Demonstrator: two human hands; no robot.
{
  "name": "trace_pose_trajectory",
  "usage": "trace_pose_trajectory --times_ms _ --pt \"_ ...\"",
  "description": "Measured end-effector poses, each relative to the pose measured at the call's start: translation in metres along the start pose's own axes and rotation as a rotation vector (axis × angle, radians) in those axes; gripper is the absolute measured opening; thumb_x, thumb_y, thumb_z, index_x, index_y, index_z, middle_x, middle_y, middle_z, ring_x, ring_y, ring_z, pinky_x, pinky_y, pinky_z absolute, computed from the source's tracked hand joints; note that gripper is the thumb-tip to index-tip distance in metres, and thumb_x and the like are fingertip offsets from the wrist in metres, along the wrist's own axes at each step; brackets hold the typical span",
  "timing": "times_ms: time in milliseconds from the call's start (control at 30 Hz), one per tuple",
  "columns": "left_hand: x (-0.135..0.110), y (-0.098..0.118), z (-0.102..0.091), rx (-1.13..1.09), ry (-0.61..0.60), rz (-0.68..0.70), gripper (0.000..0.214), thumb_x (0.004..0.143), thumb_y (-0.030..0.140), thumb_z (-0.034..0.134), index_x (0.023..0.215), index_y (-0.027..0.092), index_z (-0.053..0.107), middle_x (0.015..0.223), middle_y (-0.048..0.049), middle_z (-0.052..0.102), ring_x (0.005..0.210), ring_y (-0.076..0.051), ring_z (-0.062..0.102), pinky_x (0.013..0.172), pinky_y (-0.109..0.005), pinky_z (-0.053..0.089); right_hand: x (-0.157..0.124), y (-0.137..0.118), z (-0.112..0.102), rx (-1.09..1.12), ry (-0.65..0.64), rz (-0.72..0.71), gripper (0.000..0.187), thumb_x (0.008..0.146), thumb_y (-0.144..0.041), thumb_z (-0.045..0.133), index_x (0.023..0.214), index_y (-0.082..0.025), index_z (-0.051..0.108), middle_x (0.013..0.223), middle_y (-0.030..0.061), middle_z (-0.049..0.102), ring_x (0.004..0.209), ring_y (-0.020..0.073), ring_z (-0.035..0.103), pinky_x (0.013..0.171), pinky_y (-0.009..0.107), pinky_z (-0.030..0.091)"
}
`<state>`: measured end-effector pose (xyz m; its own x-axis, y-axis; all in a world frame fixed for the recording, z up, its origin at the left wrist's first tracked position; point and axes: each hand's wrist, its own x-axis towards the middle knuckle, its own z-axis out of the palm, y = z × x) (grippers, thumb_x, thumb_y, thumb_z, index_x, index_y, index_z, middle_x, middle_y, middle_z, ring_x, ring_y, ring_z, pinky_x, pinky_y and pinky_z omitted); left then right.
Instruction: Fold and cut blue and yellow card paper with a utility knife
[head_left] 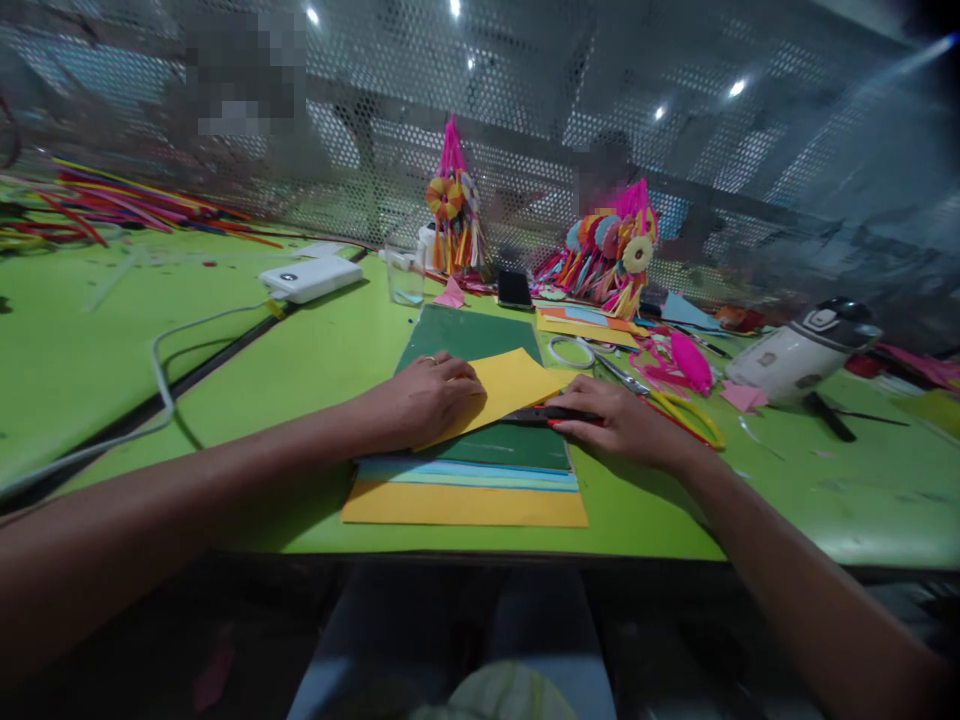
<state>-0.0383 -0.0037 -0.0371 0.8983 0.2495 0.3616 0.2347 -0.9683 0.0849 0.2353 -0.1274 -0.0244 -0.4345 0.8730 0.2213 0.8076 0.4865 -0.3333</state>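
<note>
My left hand (pixel 431 398) rests with curled fingers on a yellow sheet of paper (pixel 510 385), pressing it onto a dark green sheet (pixel 465 335) that tops a stack of coloured paper (pixel 465 490). My right hand (pixel 619 420) lies over a dark tool with red trim (pixel 536 415), a cutter or pen, at the yellow sheet's right edge. Its fingers are closed around the tool.
Scissors with yellow handles (pixel 675 405) lie right of my right hand. Paper decorations (pixel 454 205) (pixel 619 250), a glass (pixel 405 275), a phone (pixel 514 288), a white power bank (pixel 311 278) with cable and a white appliance (pixel 802 350) stand farther back. Mesh screen behind.
</note>
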Motion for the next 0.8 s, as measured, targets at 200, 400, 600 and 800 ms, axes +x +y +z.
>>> trace_pose_trajectory --times_ms 200,400,600,800 --pt "-0.007 -0.006 -0.005 -0.13 0.004 -0.221 0.021 0.092 0.024 0.044 0.084 0.013 0.06 0.094 -0.0113 0.059 0.082 -0.018 0.057 0.076 -0.032 0.048 0.003 -0.003 0.003 0.032 0.002 0.033 0.033 0.091 -0.033 0.058 0.123 -0.023 0.062 0.107 0.009 0.064 0.098 0.0219 0.06 0.086 0.037 0.048" --pt "-0.016 -0.029 -0.008 -0.337 -0.038 -0.087 0.018 0.09 0.03 0.051 0.085 0.015 0.061 0.103 -0.0112 0.062 0.09 -0.018 0.061 0.081 -0.031 0.051 0.007 -0.004 0.004 0.04 -0.023 -0.019 0.03 0.093 -0.032 0.057 0.119 -0.022 0.065 0.097 0.0082 0.062 0.089 0.0191 0.06 0.081 0.033 0.048" --pt "-0.019 -0.032 -0.011 -0.348 -0.077 -0.059 0.018 0.091 0.029 0.051 0.09 0.016 0.063 0.109 -0.0123 0.061 0.096 -0.019 0.061 0.086 -0.032 0.051 0.007 -0.003 0.004 0.036 -0.024 -0.02 0.031 0.093 -0.032 0.057 0.121 -0.022 0.066 0.094 0.0081 0.062 0.086 0.0188 0.06 0.079 0.033 0.048" --pt "-0.019 -0.029 -0.014 -0.356 -0.088 -0.051 0.019 0.091 0.027 0.049 0.092 0.015 0.065 0.11 -0.0132 0.06 0.096 -0.021 0.061 0.087 -0.037 0.051 -0.002 -0.011 0.003 0.075 0.0 0.0 0.03 0.093 -0.03 0.057 0.121 -0.024 0.066 0.101 0.009 0.065 0.093 0.0204 0.06 0.083 0.035 0.048"
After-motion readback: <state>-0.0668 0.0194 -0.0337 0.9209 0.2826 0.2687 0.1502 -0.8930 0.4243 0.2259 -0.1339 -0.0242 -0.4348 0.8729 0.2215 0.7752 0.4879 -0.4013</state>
